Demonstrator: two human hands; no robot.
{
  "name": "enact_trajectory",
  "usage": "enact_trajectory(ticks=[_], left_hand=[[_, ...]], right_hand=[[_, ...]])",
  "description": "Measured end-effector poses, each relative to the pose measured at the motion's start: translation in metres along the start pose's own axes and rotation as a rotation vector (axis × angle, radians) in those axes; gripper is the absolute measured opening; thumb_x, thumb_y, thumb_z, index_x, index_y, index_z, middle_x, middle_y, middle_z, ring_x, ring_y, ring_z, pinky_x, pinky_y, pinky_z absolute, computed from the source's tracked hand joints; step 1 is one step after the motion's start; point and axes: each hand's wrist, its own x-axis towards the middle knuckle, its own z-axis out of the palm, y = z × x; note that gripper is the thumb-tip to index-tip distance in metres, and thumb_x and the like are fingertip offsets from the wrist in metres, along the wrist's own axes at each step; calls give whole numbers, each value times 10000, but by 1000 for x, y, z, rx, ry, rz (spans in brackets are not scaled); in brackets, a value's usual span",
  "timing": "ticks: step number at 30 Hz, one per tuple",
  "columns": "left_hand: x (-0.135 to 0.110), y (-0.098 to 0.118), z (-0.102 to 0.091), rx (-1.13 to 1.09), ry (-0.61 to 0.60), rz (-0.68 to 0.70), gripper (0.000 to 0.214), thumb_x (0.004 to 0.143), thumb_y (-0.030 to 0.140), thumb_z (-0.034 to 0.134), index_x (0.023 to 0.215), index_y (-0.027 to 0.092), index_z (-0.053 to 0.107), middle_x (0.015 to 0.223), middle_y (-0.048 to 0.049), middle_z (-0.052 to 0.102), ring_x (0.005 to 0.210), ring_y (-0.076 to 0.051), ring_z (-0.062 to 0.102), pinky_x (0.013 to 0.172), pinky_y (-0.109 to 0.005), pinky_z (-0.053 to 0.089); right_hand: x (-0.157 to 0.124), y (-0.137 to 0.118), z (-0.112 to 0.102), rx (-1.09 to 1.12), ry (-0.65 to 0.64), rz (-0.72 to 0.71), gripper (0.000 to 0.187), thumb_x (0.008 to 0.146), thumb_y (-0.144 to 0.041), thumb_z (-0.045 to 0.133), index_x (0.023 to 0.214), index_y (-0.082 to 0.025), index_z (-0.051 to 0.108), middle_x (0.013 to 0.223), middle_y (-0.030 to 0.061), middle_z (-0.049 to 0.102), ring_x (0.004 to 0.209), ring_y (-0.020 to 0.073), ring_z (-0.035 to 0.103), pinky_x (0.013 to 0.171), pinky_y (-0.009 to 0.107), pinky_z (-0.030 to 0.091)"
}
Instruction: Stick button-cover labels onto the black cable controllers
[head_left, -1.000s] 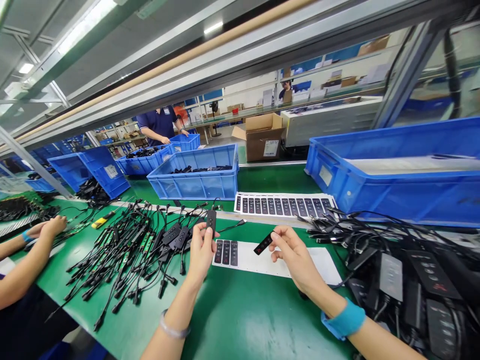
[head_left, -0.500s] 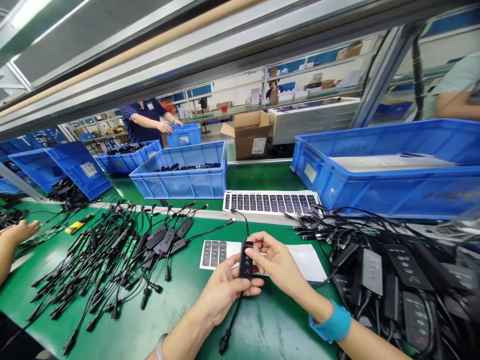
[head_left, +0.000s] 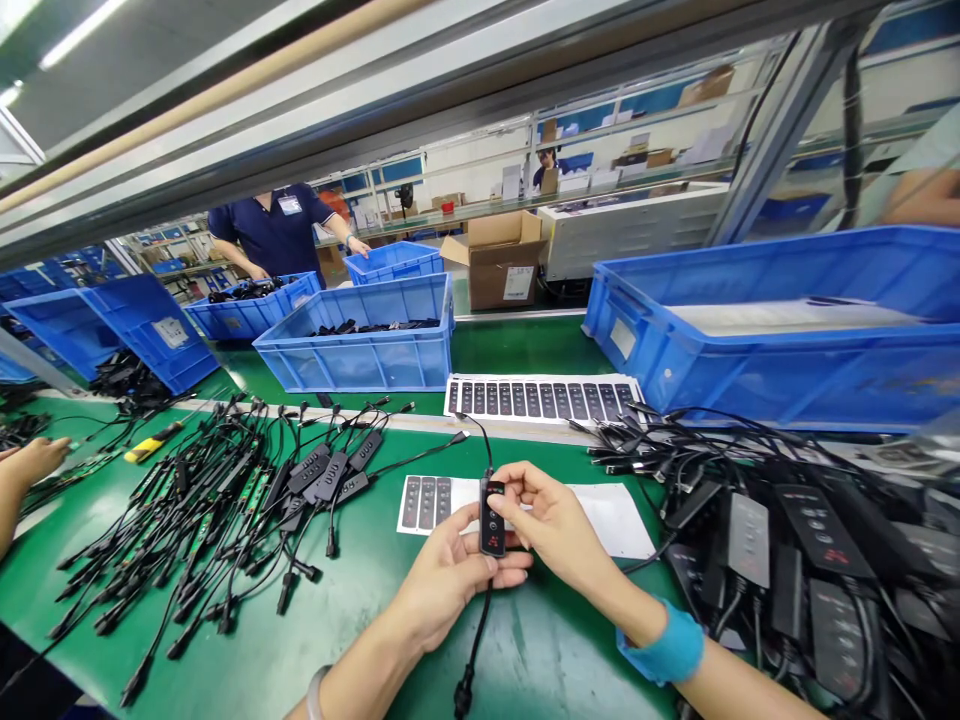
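My left hand grips a black inline cable controller upright, its cable hanging down toward the green bench. My right hand pinches the controller's upper end between thumb and fingers, hiding part of its face. A white backing sheet lies under my right fingers. A strip of dark printed labels sits just left of my hands, and neither hand touches it.
A heap of black cables with controllers lies to the left, and black adapters with cables to the right. A label sheet and large blue crates stand behind. A co-worker's hand rests at far left.
A second ago my hands were apart, each holding a dark piece. They have come together on the controller. Over the last half second, the controller has turned slightly more upright.
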Motion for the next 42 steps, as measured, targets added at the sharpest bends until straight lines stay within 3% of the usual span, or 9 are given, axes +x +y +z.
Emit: enact_trajectory(ticks=[42], left_hand=[[1,-2,0,18,1,-4,652,663,250,819,1230,119,526,996,-136,713,919,-242,689,905,-403,482]], right_hand=[[-1,-5,3,-32,7,27,266,775,-398,666,913,-188,579,676,-22,458,650,150,482,490,240,522]])
